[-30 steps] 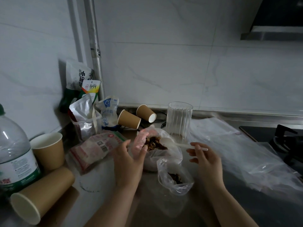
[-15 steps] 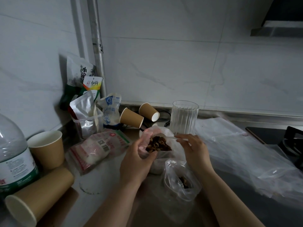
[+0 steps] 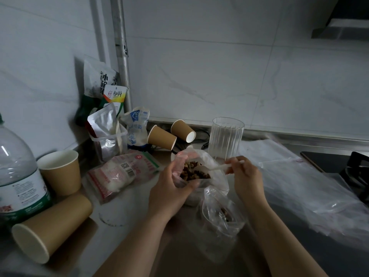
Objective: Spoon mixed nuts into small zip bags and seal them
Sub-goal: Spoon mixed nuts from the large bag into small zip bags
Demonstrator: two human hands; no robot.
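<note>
Evidently scooping: left hand [image 3: 169, 188] fingers grip the nut bag [image 3: 196, 172], right hand [image 3: 244, 174] fingers pinch the spoon [image 3: 217, 168] in it; next, carry a spoonful to the small zip bag [image 3: 222, 216] just before the nut bag

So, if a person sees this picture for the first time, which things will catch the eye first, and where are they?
At the centre, the left hand grips the open bag of mixed nuts while the right hand holds a white spoon dipping into it. Just in front lies a small zip bag, open, with a few nuts inside. On the left, brown paper cups stand or lie beside a large water bottle.
</note>
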